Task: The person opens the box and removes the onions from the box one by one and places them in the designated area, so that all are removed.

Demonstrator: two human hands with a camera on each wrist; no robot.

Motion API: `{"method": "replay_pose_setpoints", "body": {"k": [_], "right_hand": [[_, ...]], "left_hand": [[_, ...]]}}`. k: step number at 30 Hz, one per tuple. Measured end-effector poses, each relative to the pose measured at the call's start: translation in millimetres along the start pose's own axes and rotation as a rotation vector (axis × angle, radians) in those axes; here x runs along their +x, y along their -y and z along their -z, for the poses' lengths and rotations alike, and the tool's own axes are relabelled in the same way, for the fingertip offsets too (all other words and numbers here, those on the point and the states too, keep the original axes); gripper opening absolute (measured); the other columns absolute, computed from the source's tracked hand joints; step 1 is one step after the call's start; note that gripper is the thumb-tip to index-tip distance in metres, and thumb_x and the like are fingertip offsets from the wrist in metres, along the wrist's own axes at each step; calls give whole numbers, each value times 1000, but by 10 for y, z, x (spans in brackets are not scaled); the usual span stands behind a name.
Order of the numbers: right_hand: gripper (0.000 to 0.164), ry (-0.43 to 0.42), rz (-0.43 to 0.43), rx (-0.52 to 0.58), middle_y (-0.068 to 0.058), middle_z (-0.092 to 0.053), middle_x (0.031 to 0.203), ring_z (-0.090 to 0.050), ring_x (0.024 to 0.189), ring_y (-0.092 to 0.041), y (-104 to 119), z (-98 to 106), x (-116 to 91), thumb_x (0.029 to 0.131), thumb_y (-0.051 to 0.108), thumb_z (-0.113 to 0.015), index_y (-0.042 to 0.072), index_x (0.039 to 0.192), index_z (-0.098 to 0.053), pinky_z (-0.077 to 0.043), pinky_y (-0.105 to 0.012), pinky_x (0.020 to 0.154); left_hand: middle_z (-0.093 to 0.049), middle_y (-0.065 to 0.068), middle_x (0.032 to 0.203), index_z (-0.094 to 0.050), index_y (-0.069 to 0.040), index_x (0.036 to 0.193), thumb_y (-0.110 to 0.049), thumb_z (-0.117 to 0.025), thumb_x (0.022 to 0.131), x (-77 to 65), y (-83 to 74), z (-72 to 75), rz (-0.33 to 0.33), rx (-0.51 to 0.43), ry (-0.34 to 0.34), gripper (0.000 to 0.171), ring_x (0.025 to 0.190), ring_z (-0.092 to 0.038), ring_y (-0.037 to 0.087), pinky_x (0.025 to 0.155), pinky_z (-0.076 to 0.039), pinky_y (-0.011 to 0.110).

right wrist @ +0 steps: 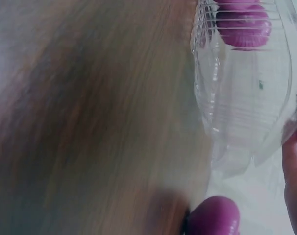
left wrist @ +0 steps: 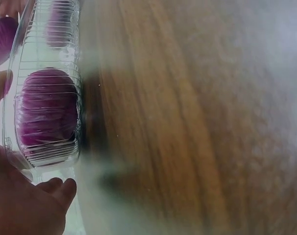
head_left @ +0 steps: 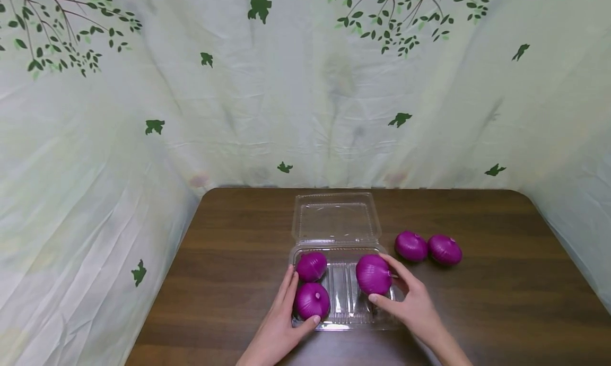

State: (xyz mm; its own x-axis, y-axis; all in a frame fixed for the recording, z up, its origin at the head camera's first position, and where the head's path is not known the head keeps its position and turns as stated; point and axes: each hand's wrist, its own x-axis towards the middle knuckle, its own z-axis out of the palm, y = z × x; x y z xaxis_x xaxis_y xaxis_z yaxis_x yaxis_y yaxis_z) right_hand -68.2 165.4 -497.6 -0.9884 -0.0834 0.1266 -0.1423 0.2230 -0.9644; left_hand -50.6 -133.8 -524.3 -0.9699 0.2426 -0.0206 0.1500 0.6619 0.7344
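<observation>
In the lower centre of the frame, the right hand point(head_left: 414, 301) pinches a red onion point(head_left: 372, 274) between thumb and fingers over a clear plastic clamshell container point(head_left: 341, 294). The left hand point(head_left: 285, 321), fingers straight and thumb apart, rests against the container's left side, beside two more red onions point(head_left: 312, 301) inside. Right of centre, another red-onion pair point(head_left: 444, 250) sits on the wood-grain table point(head_left: 506, 281).

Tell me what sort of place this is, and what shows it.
Probably a screened-off indoor workspace, perhaps set up for recording: pale leaf-print cloth hangs behind and on both sides of a wooden table, where a clear box and purple onions are laid out.
</observation>
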Motion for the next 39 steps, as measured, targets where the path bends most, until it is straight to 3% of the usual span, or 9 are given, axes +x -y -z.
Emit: {"method": "replay_pose_setpoints", "body": {"k": [5, 10, 22, 33, 39], "right_hand": [[82, -53, 20, 15, -9, -50, 138, -57, 115, -14, 10, 77, -23, 75, 11, -87, 18, 146, -47, -49, -25, 93], [82, -93, 40, -11, -6, -47, 140, -55, 115, -11, 1, 148, -43, 74, 6, -86, 21, 145, -48, -42, -17, 97], [86, -161, 73, -52, -9, -44, 144, -54, 116, -2, -7, 366, -127, 74, -4, -83, 11, 148, -44, -38, -14, 99], [84, -194, 69, -143, 1, -46, 142, -50, 119, 0, -10, 620, -158, 77, -1, -82, 12, 149, -43, -38, -10, 96], [82, -232, 6, -177, -8, -44, 145, -46, 123, 4, 1, 771, -171, 80, 2, -81, 19, 150, -42, -39, -9, 95]], "left_hand": [[3, -12, 164, -14, -22, 160, -57, -69, 85, 14, 10, -2, 8, -4, 11, 100, 145, -23, 30, 98, -39, 65], [3, -12, 164, -14, -21, 160, -56, -69, 85, 14, 13, -5, 8, -3, 13, 100, 145, -24, 32, 97, -40, 65], [3, -11, 164, -17, -16, 159, -54, -71, 85, -10, 1, -3, -10, -3, -3, 99, 145, -22, 29, 101, -37, 63], [3, -12, 164, -15, -19, 159, -57, -69, 85, -4, 5, -6, 2, 4, 3, 99, 146, -22, 29, 100, -38, 64], [3, -12, 164, -14, -20, 159, -55, -70, 85, -5, -1, -8, 1, 3, 1, 99, 146, -21, 28, 100, -37, 64]]}}
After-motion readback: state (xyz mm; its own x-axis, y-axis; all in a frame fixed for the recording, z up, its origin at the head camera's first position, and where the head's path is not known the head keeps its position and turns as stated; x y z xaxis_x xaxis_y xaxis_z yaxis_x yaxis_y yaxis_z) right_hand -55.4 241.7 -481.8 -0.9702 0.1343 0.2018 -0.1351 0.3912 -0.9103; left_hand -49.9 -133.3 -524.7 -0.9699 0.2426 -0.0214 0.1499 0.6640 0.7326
